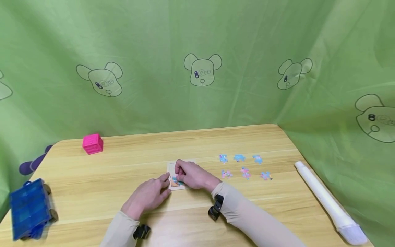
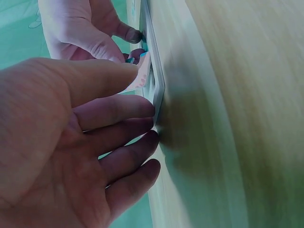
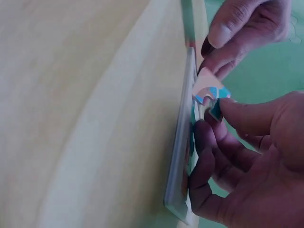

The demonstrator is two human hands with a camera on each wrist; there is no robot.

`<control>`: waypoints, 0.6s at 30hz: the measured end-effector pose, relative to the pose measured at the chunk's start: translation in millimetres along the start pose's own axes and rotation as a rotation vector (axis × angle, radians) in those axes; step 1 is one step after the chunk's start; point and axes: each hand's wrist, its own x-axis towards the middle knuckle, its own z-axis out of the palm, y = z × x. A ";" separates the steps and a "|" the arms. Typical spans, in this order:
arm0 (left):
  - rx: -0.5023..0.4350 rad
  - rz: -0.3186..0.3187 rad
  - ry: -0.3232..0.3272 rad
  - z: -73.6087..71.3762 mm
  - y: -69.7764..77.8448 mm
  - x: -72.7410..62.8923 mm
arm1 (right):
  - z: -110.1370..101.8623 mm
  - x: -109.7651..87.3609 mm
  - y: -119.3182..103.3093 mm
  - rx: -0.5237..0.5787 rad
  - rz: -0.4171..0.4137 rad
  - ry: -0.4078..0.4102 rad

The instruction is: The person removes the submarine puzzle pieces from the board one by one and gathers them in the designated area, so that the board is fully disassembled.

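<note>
A small, pale puzzle tray (image 1: 171,167) lies flat on the table, with colourful jigsaw pieces inside its lower part. Over it, my right hand (image 1: 194,175) pinches a jigsaw piece (image 3: 207,86) between thumb and fingers; in the right wrist view the piece is tilted up from the tray, showing pink, blue and white. My left hand (image 1: 149,194) rests at the tray's left edge, its fingertips touching there and the fingers only gently bent. In the left wrist view nothing is gripped in that hand. The right hand hides much of the tray in the head view.
Several loose jigsaw pieces (image 1: 245,172) lie in two rows right of the tray. A pink cube (image 1: 93,143) sits at the back left, a blue wheeled toy (image 1: 31,208) at the left edge. Along the right edge runs a white tube (image 1: 327,199). Green curtain (image 1: 148,103) surrounds the table.
</note>
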 end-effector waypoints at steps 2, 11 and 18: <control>-0.006 -0.007 -0.003 0.1 0.2 0.1 | -1.7 -1.3 0.7 0.021 0.004 0.004; -0.009 -0.009 0.006 -0.4 1.5 2.6 | -7.9 -6.8 6.3 0.094 0.019 -0.015; -0.012 0.040 0.001 0.7 5.3 7.3 | -10.9 -9.8 9.1 0.133 0.054 -0.022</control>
